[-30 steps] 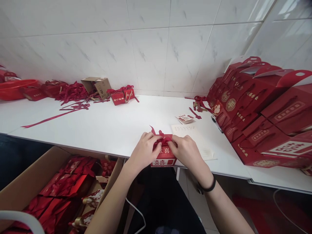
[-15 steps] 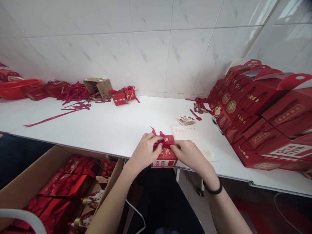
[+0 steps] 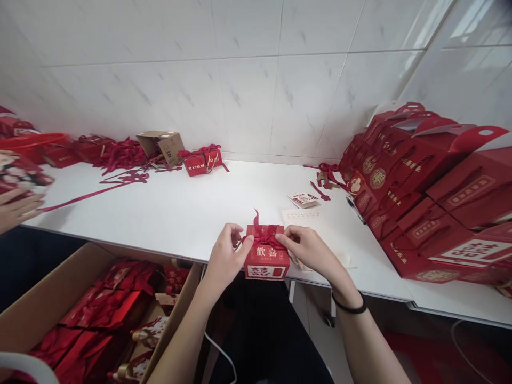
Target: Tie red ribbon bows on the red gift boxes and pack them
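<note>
A small red gift box [image 3: 267, 256] with gold and white lettering sits at the table's front edge. Across its top runs a dark red ribbon [image 3: 264, 232] tied in a bow, one tail sticking up. My left hand [image 3: 230, 249] pinches the ribbon at the box's left side between thumb and forefinger. On the other side, my right hand [image 3: 301, 244] has the ribbon's right part between thumb and curled fingers. Paper sheets [image 3: 301, 217] lie on the table just behind my right hand, and a small folded card [image 3: 304, 200] is beyond them.
Red gift boxes with cord handles [image 3: 416, 176] are stacked at the right, a pen [image 3: 356, 209] beside them. A carton [image 3: 48, 293] of ribboned red boxes stands lower left. A co-worker's hand [image 3: 20, 205] holds a patterned item at far left. Loose ribbons [image 3: 124, 153] lie near the wall.
My hands have moved apart from the bow's middle toward the box's sides, uncovering more of the lid. A co-worker's hand with a patterned item has come into view at the left.
</note>
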The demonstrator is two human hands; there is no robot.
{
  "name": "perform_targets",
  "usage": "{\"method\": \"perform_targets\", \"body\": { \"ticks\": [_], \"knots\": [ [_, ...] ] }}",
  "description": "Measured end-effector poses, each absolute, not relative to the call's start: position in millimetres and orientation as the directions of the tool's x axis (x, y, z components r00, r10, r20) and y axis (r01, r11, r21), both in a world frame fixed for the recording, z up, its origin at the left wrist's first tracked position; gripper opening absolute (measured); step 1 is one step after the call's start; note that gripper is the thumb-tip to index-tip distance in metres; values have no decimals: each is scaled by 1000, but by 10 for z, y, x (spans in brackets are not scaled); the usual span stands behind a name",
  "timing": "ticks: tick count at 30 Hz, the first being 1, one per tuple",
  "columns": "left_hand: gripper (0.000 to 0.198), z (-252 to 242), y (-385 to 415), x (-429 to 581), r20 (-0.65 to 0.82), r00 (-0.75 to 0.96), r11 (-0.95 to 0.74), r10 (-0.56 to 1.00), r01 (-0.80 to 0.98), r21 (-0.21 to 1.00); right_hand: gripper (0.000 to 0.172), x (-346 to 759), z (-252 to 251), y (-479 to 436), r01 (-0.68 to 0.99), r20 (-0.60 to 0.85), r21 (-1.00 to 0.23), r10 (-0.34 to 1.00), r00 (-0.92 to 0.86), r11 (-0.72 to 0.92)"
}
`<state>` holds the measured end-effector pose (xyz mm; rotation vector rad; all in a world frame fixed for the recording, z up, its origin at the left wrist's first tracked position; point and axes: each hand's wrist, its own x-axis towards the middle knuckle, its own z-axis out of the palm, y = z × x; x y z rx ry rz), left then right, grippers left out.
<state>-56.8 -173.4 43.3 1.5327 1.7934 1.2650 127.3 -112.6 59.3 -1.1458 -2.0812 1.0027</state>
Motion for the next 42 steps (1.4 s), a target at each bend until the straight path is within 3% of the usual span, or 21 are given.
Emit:
{"method": "perform_targets", "body": {
  "ticks": [6,12,18,21,37,42],
  "knots": [
    [31,452,-1734,-592,53,-230,20,972,303,953,24,1242,518,-1173,350,252,-852,891,-379,390],
    [34,400,-1692,-594,-42,-166,58,985,92,994,27,1249,453,-1182,323,217,-892,927,-307,316],
    [36,368,-1700,-585,-113,-93,105,989,-87,991,30,1222,312,-1184,103,237,-959,946,-222,265],
    [35,353,-1705,-580,-109,-84,100,991,-97,990,29,1208,294,-1201,51,261,-960,948,-182,274],
    [35,338,-1707,-562,-58,-125,60,991,7,998,25,1342,403,-1186,204,320,-903,908,-269,379],
    [35,339,-1710,-568,-64,-118,66,991,19,998,15,1502,435,-1258,322,431,-770,821,-374,551]
  ]
}}
